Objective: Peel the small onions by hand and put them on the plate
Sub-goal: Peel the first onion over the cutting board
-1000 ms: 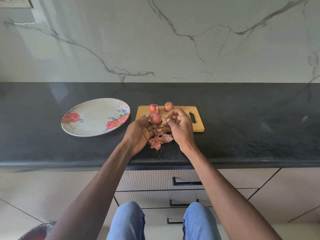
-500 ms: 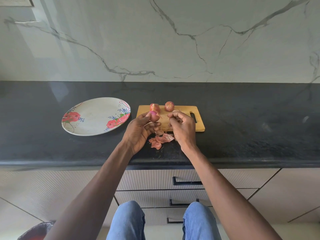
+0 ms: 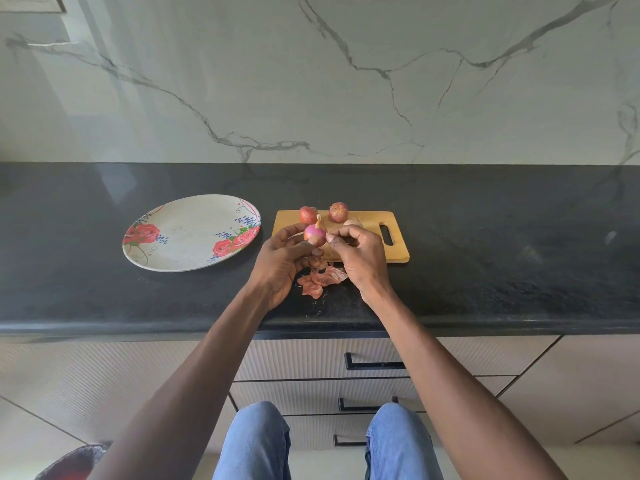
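The left hand (image 3: 277,268) is cradling a half-peeled onion (image 3: 315,234) in curled fingers above the surface (image 3: 485,271), steadying it while the right hand (image 3: 360,258) is pinching at its skin to strip it. Peels (image 3: 320,280) are lying underneath. Two more onions (image 3: 338,212) are waiting on the board (image 3: 398,252); the plate (image 3: 190,233) is sitting left, bare.

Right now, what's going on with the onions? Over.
Left hand holds onion; right hand pinches its skin. Plate bare. Peels on counter, nothing blocking.
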